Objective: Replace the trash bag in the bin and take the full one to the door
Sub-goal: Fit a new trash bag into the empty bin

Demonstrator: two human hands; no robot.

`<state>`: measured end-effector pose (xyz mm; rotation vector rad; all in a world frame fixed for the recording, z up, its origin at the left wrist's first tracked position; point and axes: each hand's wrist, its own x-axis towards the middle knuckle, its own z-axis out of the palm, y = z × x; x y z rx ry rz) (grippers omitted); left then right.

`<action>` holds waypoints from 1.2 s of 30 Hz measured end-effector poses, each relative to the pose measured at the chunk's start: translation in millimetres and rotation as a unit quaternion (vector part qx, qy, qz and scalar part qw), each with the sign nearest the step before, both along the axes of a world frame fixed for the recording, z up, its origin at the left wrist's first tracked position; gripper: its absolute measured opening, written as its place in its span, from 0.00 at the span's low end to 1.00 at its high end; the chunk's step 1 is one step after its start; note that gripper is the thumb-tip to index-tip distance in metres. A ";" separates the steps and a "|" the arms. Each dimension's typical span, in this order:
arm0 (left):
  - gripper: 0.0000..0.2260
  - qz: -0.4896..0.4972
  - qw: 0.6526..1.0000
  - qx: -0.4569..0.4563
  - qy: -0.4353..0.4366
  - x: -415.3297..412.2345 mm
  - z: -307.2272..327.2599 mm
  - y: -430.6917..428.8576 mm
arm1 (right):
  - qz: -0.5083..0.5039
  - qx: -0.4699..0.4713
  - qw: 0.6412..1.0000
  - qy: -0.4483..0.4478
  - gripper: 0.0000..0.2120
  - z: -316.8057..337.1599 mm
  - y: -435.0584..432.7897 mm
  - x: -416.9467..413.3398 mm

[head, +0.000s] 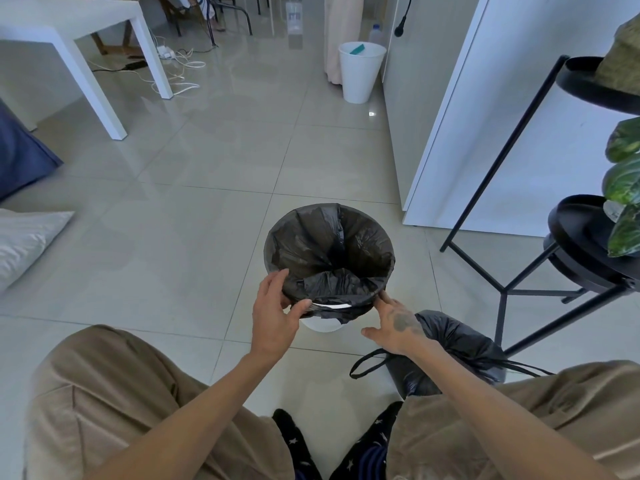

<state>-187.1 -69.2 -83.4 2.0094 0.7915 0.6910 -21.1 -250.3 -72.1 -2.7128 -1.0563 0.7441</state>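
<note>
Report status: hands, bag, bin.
Both hands, left and right, at bin rim, fitting new bag. Full bag tied, floor right. Path clear.

Thin, crinkled black plastic is being shown by the liner point(329, 244) and the full bag point(460, 355); smooth white plastic by the bin point(320, 325); high gloss by the floor tiles point(207, 161); matt black metal by the stand point(502, 161).

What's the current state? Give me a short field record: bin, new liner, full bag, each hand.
bin: white, on the floor, mostly hidden by liner
new liner: black, open, folded over the rim
full bag: tied, on the floor right of the bin
left hand: pinching the liner's near edge
right hand: fingers on the liner's near-right edge
</note>
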 end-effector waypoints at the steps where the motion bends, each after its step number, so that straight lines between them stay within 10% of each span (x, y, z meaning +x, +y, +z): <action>1: 0.30 -0.014 1.000 0.002 0.016 -0.7 -1.1 1.2 | 0.003 -0.021 1.000 -0.004 0.42 -0.8 1.5 -1.1; 8: 0.40 -0.084 0.949 0.215 0.216 -13.7 -3.8 21.1 | 0.057 -0.091 0.992 -0.066 0.42 -3.7 3.5 -4.8; 12: 0.41 -0.093 0.945 0.215 0.226 -14.3 3.3 34.9 | 0.015 0.060 0.997 -0.039 0.23 4.7 -5.4 5.9; 18: 0.46 0.028 0.996 -0.043 0.068 -8.6 24.3 9.6 | -0.198 0.250 0.941 -0.111 0.14 19.4 -6.8 29.7; 21: 0.49 0.161 0.950 -0.263 0.039 1.5 27.1 -14.2 | -0.121 0.258 0.953 -0.101 0.18 24.8 7.0 39.5; 25: 0.30 0.153 0.903 -0.393 0.086 17.3 27.0 -21.5 | 0.019 0.104 0.987 -0.118 0.21 26.8 16.3 43.0; 30: 0.14 0.121 0.922 -0.358 0.078 24.4 29.3 6.4 | 0.067 0.052 0.976 -0.200 0.25 42.4 13.3 21.6; 36: 0.21 0.140 0.944 -0.290 0.075 31.6 37.1 53.8 | 0.176 0.016 0.978 -0.108 0.23 56.9 17.9 -36.8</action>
